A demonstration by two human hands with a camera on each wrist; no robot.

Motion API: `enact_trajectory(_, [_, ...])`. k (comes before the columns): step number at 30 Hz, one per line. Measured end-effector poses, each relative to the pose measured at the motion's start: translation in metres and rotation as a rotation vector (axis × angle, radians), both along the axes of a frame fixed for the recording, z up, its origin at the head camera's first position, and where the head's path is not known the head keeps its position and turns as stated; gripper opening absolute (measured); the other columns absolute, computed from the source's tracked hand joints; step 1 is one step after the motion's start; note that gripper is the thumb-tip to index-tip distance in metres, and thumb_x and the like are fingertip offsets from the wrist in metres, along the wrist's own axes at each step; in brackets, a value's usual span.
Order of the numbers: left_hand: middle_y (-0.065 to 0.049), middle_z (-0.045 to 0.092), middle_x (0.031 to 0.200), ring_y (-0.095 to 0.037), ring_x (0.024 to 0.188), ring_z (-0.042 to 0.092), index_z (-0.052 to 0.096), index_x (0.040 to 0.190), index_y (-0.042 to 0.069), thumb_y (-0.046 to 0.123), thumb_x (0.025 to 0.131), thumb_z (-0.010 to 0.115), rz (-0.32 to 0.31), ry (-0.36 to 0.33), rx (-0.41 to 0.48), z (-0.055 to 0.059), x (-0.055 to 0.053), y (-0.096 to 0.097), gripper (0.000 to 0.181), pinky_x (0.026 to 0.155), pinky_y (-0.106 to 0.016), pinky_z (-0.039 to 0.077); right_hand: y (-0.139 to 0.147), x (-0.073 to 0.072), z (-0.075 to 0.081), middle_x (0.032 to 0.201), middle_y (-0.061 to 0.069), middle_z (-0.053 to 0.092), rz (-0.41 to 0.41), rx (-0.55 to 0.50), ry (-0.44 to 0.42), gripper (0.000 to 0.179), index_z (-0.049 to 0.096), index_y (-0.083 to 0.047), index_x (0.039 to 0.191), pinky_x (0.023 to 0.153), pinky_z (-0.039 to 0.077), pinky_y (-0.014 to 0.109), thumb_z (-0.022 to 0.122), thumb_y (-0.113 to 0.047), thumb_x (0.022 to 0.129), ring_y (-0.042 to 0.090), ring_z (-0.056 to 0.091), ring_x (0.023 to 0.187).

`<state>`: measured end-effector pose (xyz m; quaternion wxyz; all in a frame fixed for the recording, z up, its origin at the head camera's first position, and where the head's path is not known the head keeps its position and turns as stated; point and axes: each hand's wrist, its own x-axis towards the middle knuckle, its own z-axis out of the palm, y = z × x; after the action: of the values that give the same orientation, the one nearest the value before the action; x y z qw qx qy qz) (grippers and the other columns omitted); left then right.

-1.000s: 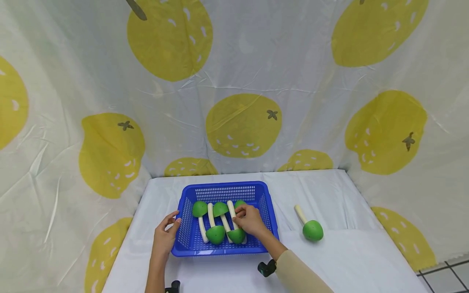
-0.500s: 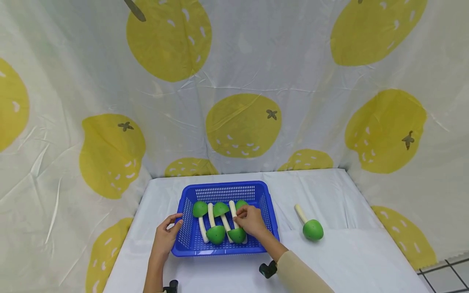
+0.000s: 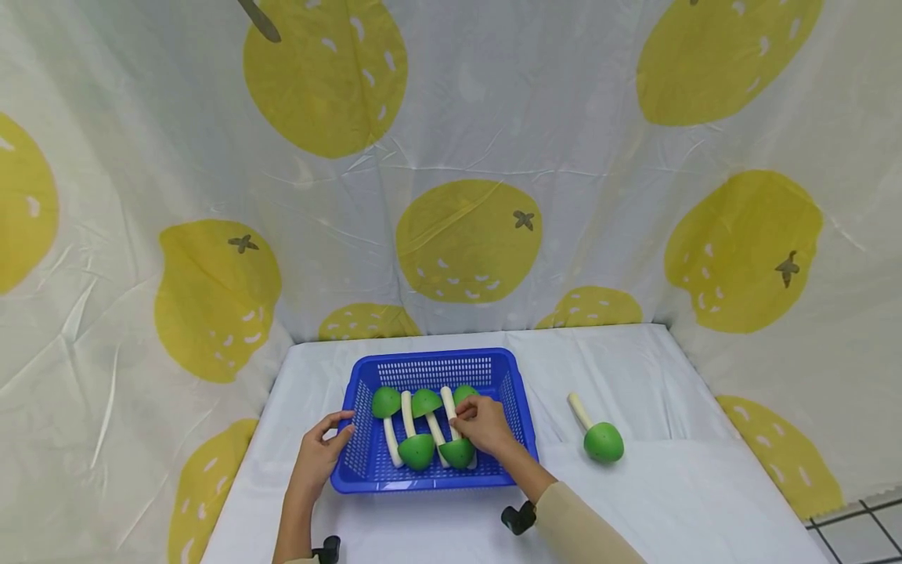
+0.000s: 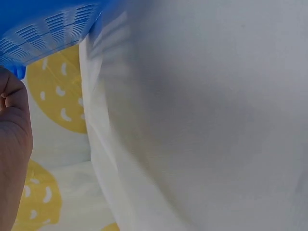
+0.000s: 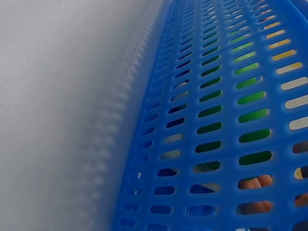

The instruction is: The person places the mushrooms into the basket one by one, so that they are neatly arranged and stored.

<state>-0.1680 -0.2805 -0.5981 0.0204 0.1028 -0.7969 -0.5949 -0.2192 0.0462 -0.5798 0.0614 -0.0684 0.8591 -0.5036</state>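
A blue perforated basket (image 3: 430,486) holds several toy mushrooms with green caps and pale stems, laid in a row with caps alternating far and near. My left hand (image 3: 315,458) holds the basket's left rim, index finger over it and thumb close by; in the left wrist view the hand (image 4: 12,120) is partly cut off. Inside the basket, my right hand (image 3: 486,427) pinches the rightmost mushroom (image 3: 465,392) below its cap, hiding most of its stem. Beside it lies another mushroom (image 3: 458,453), cap toward me. Through the slots, the right wrist view shows fingertips (image 5: 257,182) and green caps.
One more green-capped mushroom (image 3: 602,443) lies on the white-covered table (image 3: 676,501), right of the basket, its stem pointing away. A lemon-print curtain (image 3: 468,313) stands behind the table and at both sides.
My left hand has shifted slightly, its index finger reaching a little farther over the rim. The far-right cap shows a bit more beside my right fingers, and the neighbouring stem has edged right.
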Motion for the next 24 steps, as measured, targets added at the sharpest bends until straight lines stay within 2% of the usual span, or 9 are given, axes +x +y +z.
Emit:
enact_trajectory(6, [-0.016, 0.063, 0.119, -0.026, 0.091, 0.075, 0.069, 0.131, 0.014, 0.025, 0.1, 0.07, -0.013, 0.023, -0.143, 0.01, 0.004, 0.003, 0.033, 0.071, -0.027, 0.055, 0.002, 0.0, 0.0, 0.088, 0.006, 0.076, 0.005, 0.002, 0.0, 0.018, 0.074, -0.003, 0.101, 0.064, 0.057, 0.029, 0.081, -0.014, 0.088, 0.013, 0.07, 0.076])
enact_trajectory(9, [-0.016, 0.063, 0.119, -0.029, 0.095, 0.075, 0.068, 0.132, 0.014, 0.024, 0.101, 0.067, -0.009, 0.027, -0.157, 0.014, 0.005, 0.006, 0.032, 0.075, -0.031, 0.057, 0.002, 0.0, 0.002, 0.088, 0.007, 0.076, 0.005, -0.016, 0.006, 0.018, 0.074, -0.001, 0.101, 0.063, 0.057, 0.029, 0.081, -0.013, 0.088, 0.015, 0.07, 0.077])
enact_trajectory(14, [-0.017, 0.06, 0.119, -0.03, 0.091, 0.073, 0.064, 0.135, 0.019, 0.02, 0.104, 0.061, -0.001, 0.025, -0.207, 0.014, 0.003, 0.012, 0.031, 0.072, -0.034, 0.058, 0.006, 0.002, 0.003, 0.089, 0.007, 0.076, -0.006, -0.032, 0.006, 0.018, 0.074, -0.002, 0.101, 0.062, 0.057, 0.028, 0.08, -0.013, 0.089, 0.014, 0.07, 0.077])
enact_trajectory(17, [-0.018, 0.059, 0.12, -0.029, 0.087, 0.073, 0.063, 0.136, 0.021, 0.02, 0.104, 0.061, 0.007, 0.036, -0.253, 0.013, 0.003, 0.015, 0.032, 0.068, -0.033, 0.058, 0.01, 0.002, 0.004, 0.089, 0.007, 0.076, -0.002, -0.039, 0.037, 0.017, 0.075, -0.001, 0.102, 0.064, 0.058, 0.029, 0.079, -0.013, 0.09, 0.016, 0.072, 0.079])
enact_trajectory(21, [-0.017, 0.059, 0.121, -0.028, 0.089, 0.073, 0.063, 0.136, 0.023, 0.021, 0.102, 0.064, 0.034, 0.029, -0.246, 0.011, 0.003, 0.016, 0.035, 0.068, -0.032, 0.057, 0.016, 0.004, 0.007, 0.09, 0.007, 0.075, -0.007, -0.028, 0.1, 0.016, 0.075, -0.001, 0.101, 0.067, 0.058, 0.03, 0.078, -0.013, 0.09, 0.018, 0.072, 0.08])
enact_trajectory(24, [-0.015, 0.059, 0.122, -0.03, 0.09, 0.074, 0.061, 0.138, 0.024, 0.021, 0.1, 0.067, 0.056, 0.018, -0.209, 0.01, 0.004, 0.015, 0.039, 0.068, -0.032, 0.057, 0.02, 0.003, 0.006, 0.09, 0.005, 0.075, -0.019, -0.013, 0.136, 0.015, 0.075, -0.003, 0.101, 0.068, 0.058, 0.028, 0.078, -0.014, 0.091, 0.015, 0.071, 0.079])
